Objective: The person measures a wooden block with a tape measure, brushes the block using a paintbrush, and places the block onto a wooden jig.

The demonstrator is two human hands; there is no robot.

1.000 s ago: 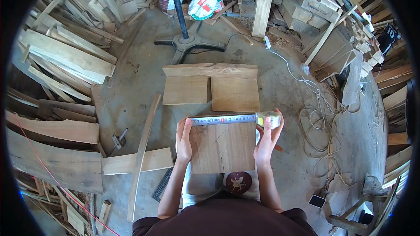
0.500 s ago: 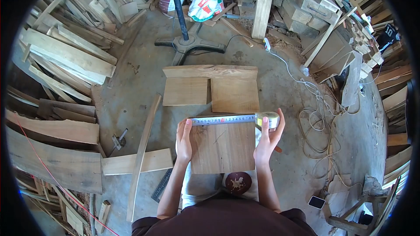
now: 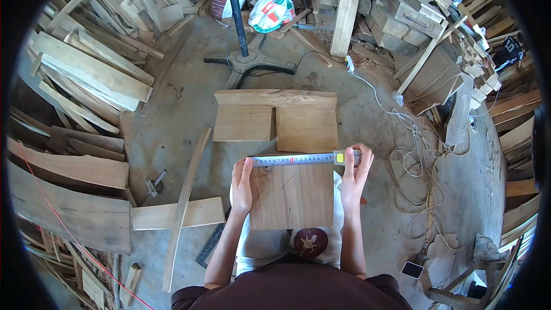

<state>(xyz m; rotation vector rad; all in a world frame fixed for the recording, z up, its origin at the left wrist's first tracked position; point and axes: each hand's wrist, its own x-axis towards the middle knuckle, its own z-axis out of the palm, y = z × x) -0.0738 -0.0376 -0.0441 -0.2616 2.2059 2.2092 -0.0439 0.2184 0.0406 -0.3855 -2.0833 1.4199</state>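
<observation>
A square brown wooden board [image 3: 291, 201] rests over my lap, with a thin dark crack in its upper middle. My left hand [image 3: 242, 186] is closed at its upper left corner, the thumb pressing the end of the tape blade and the fingers partly hidden behind the edge. Along the board's far edge runs the tape measure [image 3: 340, 157], its marked blade stretched straight from left to right. The yellow-labelled case is gripped in my right hand [image 3: 356, 175], just past the upper right corner.
Two flat boards [image 3: 244, 123] and a longer plank [image 3: 275, 99] lie ahead on the floor. A narrow strip [image 3: 186, 206] crosses another board [image 3: 204, 212] at left. Beyond are a black stand base [image 3: 249, 63], coiled cable [image 3: 410, 166], a phone [image 3: 411, 270] and timber stacks [image 3: 92, 72].
My right hand has turned the tape case, so a narrower side now faces up. That hand has shifted slightly right, off the board's right edge. My left hand stays at its corner.
</observation>
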